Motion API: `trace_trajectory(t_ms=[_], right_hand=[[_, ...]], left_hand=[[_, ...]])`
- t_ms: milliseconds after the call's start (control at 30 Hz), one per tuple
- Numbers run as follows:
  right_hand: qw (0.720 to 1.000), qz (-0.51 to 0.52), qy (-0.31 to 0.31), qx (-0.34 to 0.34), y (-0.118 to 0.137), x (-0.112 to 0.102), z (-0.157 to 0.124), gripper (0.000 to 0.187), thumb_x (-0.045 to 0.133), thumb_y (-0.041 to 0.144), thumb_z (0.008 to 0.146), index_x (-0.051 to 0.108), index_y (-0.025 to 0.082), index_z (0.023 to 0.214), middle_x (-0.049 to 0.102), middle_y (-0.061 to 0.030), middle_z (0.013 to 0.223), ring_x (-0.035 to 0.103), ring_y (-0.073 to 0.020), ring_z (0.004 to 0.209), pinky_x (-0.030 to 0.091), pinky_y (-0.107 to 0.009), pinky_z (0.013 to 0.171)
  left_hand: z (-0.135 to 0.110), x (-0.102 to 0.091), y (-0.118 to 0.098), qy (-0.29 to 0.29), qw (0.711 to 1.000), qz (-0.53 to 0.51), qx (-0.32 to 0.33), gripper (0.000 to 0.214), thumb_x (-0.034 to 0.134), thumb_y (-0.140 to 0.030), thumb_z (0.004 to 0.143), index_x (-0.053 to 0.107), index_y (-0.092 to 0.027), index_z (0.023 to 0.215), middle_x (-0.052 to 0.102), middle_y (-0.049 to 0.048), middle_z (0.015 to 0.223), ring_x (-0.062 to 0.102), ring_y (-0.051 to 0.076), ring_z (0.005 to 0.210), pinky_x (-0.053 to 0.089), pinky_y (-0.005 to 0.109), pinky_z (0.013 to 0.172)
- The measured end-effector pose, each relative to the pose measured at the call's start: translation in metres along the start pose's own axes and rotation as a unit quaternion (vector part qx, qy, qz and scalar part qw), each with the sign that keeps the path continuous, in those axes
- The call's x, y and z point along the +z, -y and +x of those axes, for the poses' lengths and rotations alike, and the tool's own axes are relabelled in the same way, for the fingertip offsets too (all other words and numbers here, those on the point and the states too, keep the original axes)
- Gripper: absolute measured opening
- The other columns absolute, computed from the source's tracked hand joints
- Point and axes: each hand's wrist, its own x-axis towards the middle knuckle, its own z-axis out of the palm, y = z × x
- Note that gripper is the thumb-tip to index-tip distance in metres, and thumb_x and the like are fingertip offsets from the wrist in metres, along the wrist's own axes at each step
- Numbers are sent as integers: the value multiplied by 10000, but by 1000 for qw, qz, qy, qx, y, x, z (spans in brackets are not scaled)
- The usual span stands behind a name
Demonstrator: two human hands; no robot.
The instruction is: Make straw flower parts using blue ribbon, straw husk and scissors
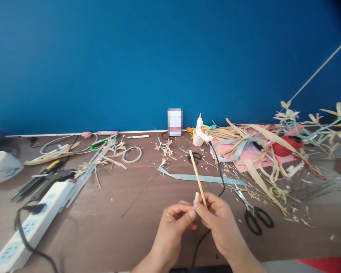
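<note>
Both my hands meet low in the middle of the view, fingers pinched together. My right hand [218,220] grips a thin tan straw strip [197,177] that slants up and to the left. My left hand [174,223] pinches the strip's short folded end [196,197] beside the right fingers. A light blue ribbon strip [196,177] lies flat on the brown table [125,220] just behind the hands. Black-handled scissors [254,214] lie to the right of my right hand.
A white power strip [31,223] with a black cord sits at the front left. Pliers and cutters [45,176] lie behind it, a white bowl [1,165] at far left. A glue gun [201,132] and a heap of straw strips on pink sheet [261,151] fill the back right. Small scissors [193,155] lie mid-table.
</note>
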Motion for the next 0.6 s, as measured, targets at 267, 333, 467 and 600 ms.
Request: trace_trajectory(t_ms=[267, 333, 467, 600], right_hand=[[957, -256, 133, 17, 23, -14, 4, 113, 530, 178, 674, 454, 172, 591, 351, 76, 505, 288, -69, 482, 236, -184, 442], [947, -292, 133, 8, 24, -14, 4, 119, 516, 168, 674, 443, 174, 581, 332, 78, 493, 273, -68, 474, 214, -185, 428], [947, -287, 142, 2, 22, -18, 6, 104, 498, 166, 705, 464, 172, 607, 335, 73, 507, 283, -71, 485, 219, -192, 442], [976, -181, 117, 16, 12, -22, 10, 63, 502, 224, 753, 480, 180, 714, 335, 77, 548, 260, -62, 471, 226, -189, 447]], left_hand=[[6, -12, -28, 91, 983, 162, -3, 232, 626, -305, 662, 580, -147, 825, 554, 39, 756, 470, 110, 639, 352, 160, 456], [9, -12, -30, 97, 976, 195, -14, 200, 611, -317, 673, 553, -139, 744, 540, 27, 707, 438, 86, 569, 326, 150, 422], [11, -15, -26, 98, 967, 235, -21, 213, 589, -340, 686, 536, -135, 671, 478, -10, 613, 360, 59, 481, 306, 153, 388], [10, -17, -21, 81, 973, 214, -34, 227, 609, -347, 669, 543, -131, 649, 419, -31, 561, 332, 55, 467, 306, 156, 386]])
